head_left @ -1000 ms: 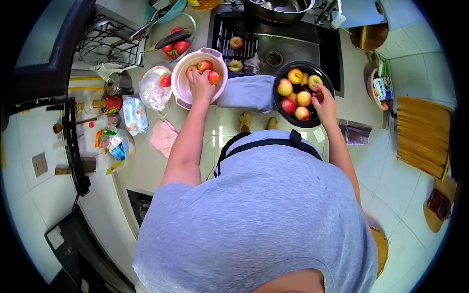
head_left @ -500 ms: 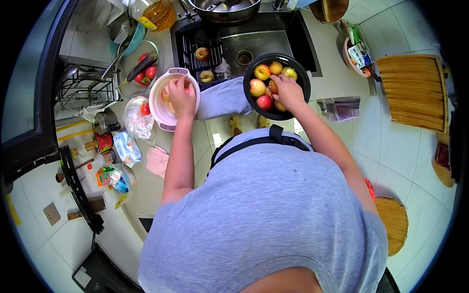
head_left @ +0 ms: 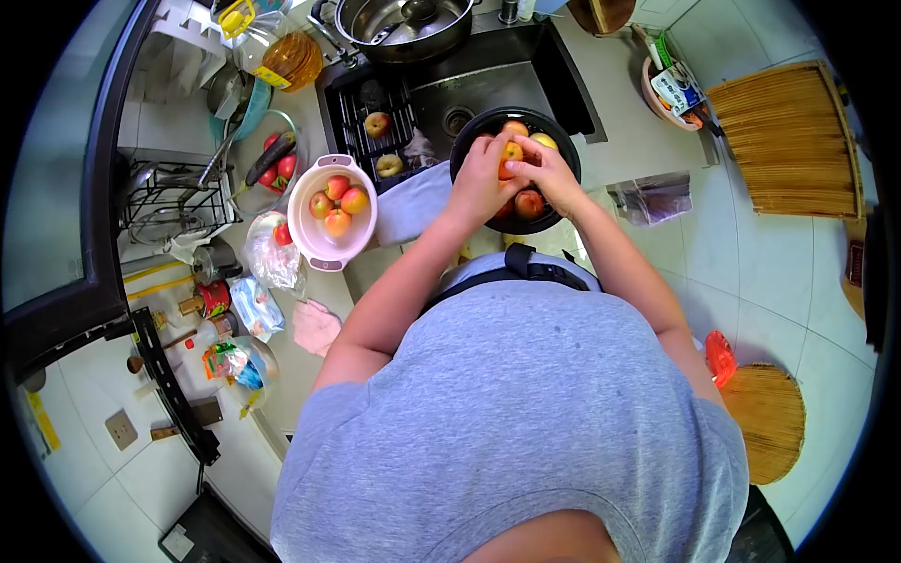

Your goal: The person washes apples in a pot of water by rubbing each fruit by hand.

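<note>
Both my hands meet over the black bowl (head_left: 464, 178) at the sink's front edge. My left hand (head_left: 482, 183) and my right hand (head_left: 547, 178) are closed around one red-yellow fruit (head_left: 511, 154). More fruits lie beneath and around them in that bowl, some hidden by my hands. To the left, the pink colander (head_left: 310, 242) holds several red-yellow fruits (head_left: 337, 222). A grey-blue cloth (head_left: 413, 206) hangs over the counter edge between the two vessels.
Two fruits (head_left: 377, 125) rest on the black rack in the sink (head_left: 483, 80). A large steel pot (head_left: 404, 42) stands behind. At left are a glass bowl (head_left: 298, 169) with an eggplant, a plastic bag (head_left: 270, 258), wipes (head_left: 255, 308) and an oil bottle (head_left: 286, 61).
My left hand has moved right from the pink colander to the black bowl. My right hand has lifted a fruit there, and both hands now touch it. The camera view has shifted slightly.
</note>
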Motion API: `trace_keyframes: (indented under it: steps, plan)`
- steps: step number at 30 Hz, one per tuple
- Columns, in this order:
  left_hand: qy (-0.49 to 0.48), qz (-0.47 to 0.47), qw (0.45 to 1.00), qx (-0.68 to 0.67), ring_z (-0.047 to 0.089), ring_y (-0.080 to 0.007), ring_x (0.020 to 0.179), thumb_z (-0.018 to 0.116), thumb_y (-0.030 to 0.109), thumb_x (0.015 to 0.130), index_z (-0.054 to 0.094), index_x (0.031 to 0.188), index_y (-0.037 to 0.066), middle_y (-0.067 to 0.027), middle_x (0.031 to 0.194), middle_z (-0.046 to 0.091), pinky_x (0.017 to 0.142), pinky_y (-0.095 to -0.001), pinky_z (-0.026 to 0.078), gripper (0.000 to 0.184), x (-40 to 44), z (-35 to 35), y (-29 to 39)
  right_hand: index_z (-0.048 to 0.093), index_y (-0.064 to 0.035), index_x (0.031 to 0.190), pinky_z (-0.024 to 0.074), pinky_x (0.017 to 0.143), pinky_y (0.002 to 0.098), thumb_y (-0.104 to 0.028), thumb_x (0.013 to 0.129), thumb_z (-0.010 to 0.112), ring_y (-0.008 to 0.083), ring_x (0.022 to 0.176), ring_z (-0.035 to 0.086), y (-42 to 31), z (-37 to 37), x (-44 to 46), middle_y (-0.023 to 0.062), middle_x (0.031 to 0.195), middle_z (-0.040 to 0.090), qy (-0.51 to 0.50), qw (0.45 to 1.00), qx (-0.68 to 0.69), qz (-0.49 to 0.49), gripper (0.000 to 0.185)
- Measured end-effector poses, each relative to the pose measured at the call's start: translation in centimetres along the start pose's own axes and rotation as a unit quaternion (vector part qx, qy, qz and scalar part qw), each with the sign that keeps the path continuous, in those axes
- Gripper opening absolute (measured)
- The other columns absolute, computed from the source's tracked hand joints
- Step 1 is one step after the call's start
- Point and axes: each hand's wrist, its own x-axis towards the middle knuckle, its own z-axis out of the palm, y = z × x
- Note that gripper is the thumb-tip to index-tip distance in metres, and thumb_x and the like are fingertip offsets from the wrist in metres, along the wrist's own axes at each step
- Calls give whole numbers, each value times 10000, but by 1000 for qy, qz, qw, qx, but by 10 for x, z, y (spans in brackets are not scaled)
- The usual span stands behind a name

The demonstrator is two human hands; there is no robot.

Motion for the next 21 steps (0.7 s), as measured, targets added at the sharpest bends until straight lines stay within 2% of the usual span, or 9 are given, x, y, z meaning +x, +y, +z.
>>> trace_keyframes:
  steps: [1,4,6,8,12,16,18,21]
  plan:
    - [13,-24,1000,4,595,-371,1135,818,97,758,533,1399,81,-178,1222,583,990,-419,501,701,2,4,1,492,26,1467,529,939,286,-154,969,684,141,1115,627,0,1,-2,104,1289,631,-4,997,72,4,564]
    - [47,-15,999,0,612,-364,1086,848,102,719,603,1309,75,-163,1171,611,956,-420,510,639,7,11,8,495,11,1462,539,905,273,-181,1025,611,127,1110,629,-5,2,-8,97,1275,632,31,986,163,5,492]
    - [94,-2,996,4,619,-357,1042,863,105,691,650,1201,80,-146,1113,626,915,-418,521,553,9,16,13,507,2,1453,545,885,269,-182,1028,608,127,1105,632,-11,7,-18,94,1265,632,30,979,203,19,473]
    - [103,-6,994,25,618,-357,1029,864,110,688,650,1174,80,-143,1100,621,905,-420,522,532,9,22,18,534,-19,1429,557,859,271,-184,1038,589,134,1089,643,0,8,-15,84,1241,632,26,962,270,35,427]
    - [129,-19,989,68,613,-360,966,871,145,669,636,1103,76,-140,1041,592,849,-425,529,498,10,31,22,534,-31,1436,561,867,280,-180,1042,573,138,1087,644,0,13,-16,83,1240,633,38,960,279,10,422]
    - [127,-26,985,114,609,-368,924,872,187,673,619,1086,77,-145,1009,565,796,-442,531,497,10,33,24,557,13,1402,536,910,263,-150,1037,524,149,1110,627,2,14,-15,88,1235,632,44,969,235,-57,401]
    - [122,-20,984,128,609,-370,917,869,197,678,617,1083,77,-146,1006,560,785,-449,532,492,8,35,26,561,42,1386,495,974,272,-123,1015,489,150,1107,614,-3,9,-13,84,1225,631,65,984,165,6,413]
    - [127,-25,982,137,611,-373,907,864,215,684,615,1079,74,-149,1004,556,771,-457,535,488,10,35,27,576,52,1355,478,1001,288,-118,999,481,153,1103,612,8,-1,-4,89,1207,637,61,981,183,25,406]
